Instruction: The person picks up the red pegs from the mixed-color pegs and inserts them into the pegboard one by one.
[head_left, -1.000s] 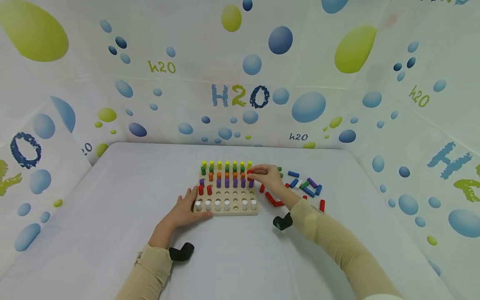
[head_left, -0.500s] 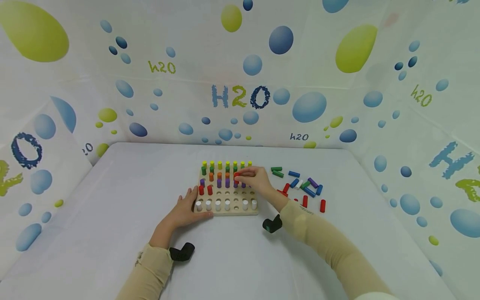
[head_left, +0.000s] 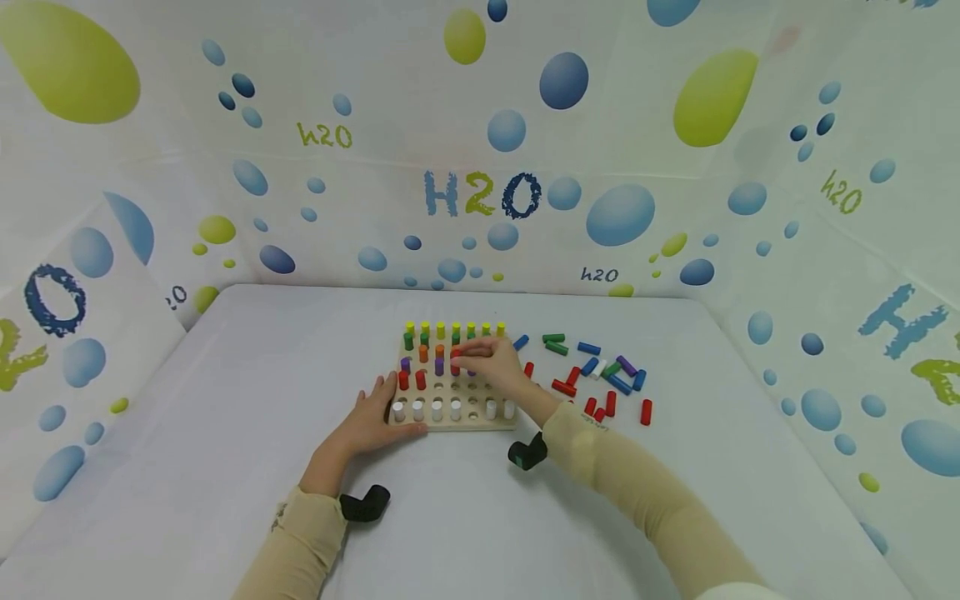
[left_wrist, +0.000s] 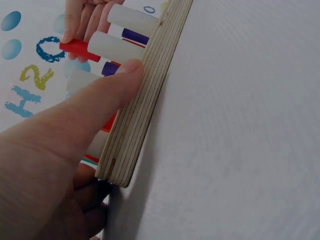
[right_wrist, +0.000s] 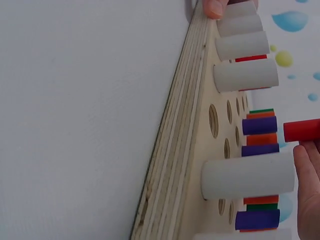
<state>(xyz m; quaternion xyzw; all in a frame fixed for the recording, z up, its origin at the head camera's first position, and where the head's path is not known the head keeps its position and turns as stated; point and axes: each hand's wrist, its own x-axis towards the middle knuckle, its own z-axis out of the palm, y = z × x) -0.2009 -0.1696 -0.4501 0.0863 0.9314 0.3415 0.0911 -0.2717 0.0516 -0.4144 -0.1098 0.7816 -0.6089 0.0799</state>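
A wooden pegboard (head_left: 480, 425) stands at mid-table, with rows of yellow, green, orange, purple, red and white pegs upright in its holes. My left hand (head_left: 367, 423) holds its near left corner, the thumb on the front edge and the fingers along the left side. Above the board, my right hand (head_left: 491, 364) pinches a red peg (head_left: 455, 360) between thumb and fingertips. In the right wrist view that red peg (right_wrist: 302, 130) is held off the holes, beyond the white pegs (right_wrist: 247, 177). Two red pegs (head_left: 412, 381) fill the left end of their row; the holes to their right are bare.
Loose red pegs (head_left: 611, 404) lie scattered right of the board, along with blue pegs (head_left: 619, 384), green pegs (head_left: 555, 348), a purple peg (head_left: 626, 365) and a white peg (head_left: 597, 369). A patterned sheet (head_left: 360, 100) hangs behind the white table (head_left: 187, 442).
My right hand has moved left across the board with the red peg, from its right edge toward the middle. The left hand has stayed at the corner.
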